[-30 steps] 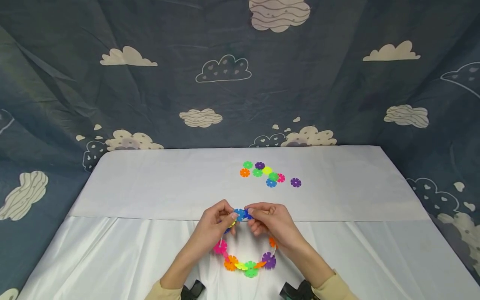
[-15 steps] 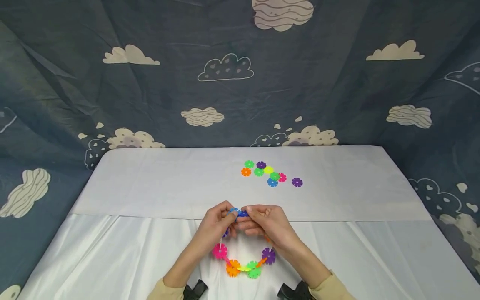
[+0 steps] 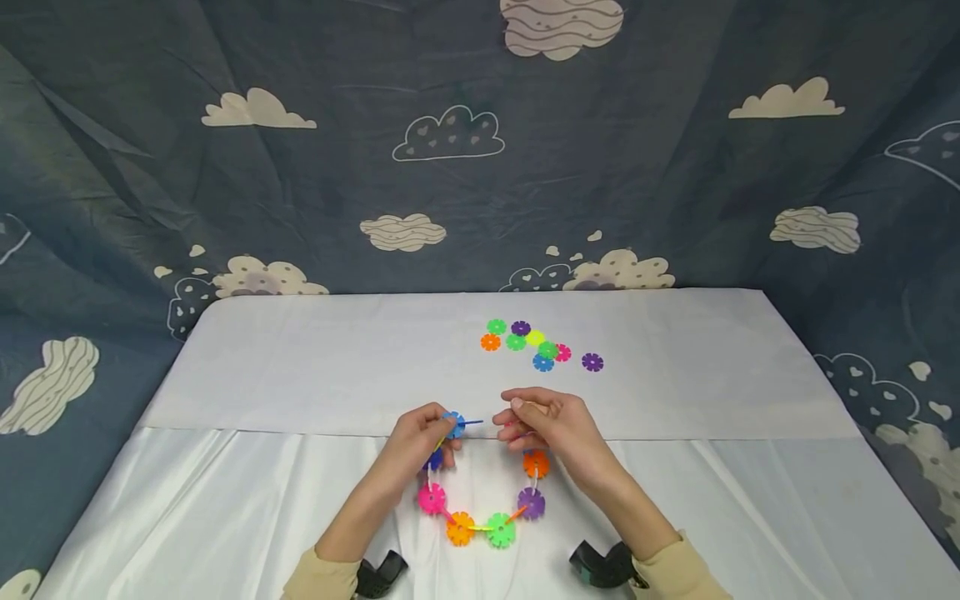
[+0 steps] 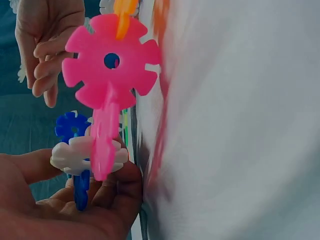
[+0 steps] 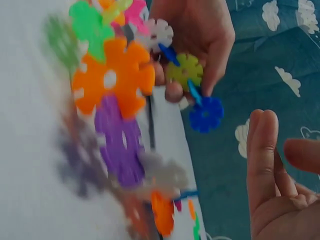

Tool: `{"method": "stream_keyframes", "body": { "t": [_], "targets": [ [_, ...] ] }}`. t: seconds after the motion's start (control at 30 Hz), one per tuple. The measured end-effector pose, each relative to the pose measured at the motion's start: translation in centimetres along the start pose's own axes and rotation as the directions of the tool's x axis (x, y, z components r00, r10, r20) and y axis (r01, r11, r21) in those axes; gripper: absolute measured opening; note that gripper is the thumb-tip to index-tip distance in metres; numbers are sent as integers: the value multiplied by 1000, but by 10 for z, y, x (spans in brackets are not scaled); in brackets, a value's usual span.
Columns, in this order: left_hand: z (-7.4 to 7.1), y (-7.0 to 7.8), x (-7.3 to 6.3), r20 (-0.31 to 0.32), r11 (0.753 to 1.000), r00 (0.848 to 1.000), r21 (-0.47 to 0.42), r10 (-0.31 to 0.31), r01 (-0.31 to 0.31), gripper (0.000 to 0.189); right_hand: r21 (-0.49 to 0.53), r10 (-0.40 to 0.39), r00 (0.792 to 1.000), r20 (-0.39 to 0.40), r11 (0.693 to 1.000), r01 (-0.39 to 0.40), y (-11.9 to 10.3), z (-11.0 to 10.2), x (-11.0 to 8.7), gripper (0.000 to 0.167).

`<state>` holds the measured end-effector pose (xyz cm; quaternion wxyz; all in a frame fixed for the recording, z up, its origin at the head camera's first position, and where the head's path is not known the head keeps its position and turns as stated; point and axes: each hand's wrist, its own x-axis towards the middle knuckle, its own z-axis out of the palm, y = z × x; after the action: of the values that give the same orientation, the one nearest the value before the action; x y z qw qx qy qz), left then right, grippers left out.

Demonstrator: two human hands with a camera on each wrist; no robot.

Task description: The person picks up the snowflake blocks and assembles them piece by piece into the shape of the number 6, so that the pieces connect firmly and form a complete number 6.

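Note:
A curved chain of slotted plastic flower discs hangs between the hands in the head view, with a pink disc, an orange disc, a green disc and a purple disc along it. My left hand pinches the chain near its upper left end, at a light blue disc. Joined to that, and seen edge-on, a dark blue disc points toward the right hand. My right hand holds nothing; its fingers are extended, just right of the dark blue disc.
Several loose discs lie farther back on the white cloth, among them a purple disc set apart and a blue disc. Behind the table hangs a dark curtain with cloud prints.
The right hand has let go of the dark blue disc and drawn away to the right. The left hand has shifted slightly left with the chain.

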<state>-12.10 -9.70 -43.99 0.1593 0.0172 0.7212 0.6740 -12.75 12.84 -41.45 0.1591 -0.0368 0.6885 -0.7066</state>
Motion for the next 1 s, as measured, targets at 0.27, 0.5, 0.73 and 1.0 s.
{"method": "stream_keyframes", "body": {
  "t": [0.27,0.5,0.73,1.0],
  "targets": [
    [-2,-1,2,25,1000,1000,3,-5,5,20,-175,-135,991,-23,976,129,-1,-17,1,30],
    [1,-3,1,13,1000,1000,2,-8,8,19,-269,-207,977,-47,945,187,1,-29,2,23],
    [4,-3,0,2,1000,1000,-3,7,-7,17,-356,-230,972,-49,913,198,3,-35,4,24],
    [5,-3,1,-9,999,1000,13,-30,30,15,-635,-153,988,-21,765,105,13,-33,7,22]
  ]
}}
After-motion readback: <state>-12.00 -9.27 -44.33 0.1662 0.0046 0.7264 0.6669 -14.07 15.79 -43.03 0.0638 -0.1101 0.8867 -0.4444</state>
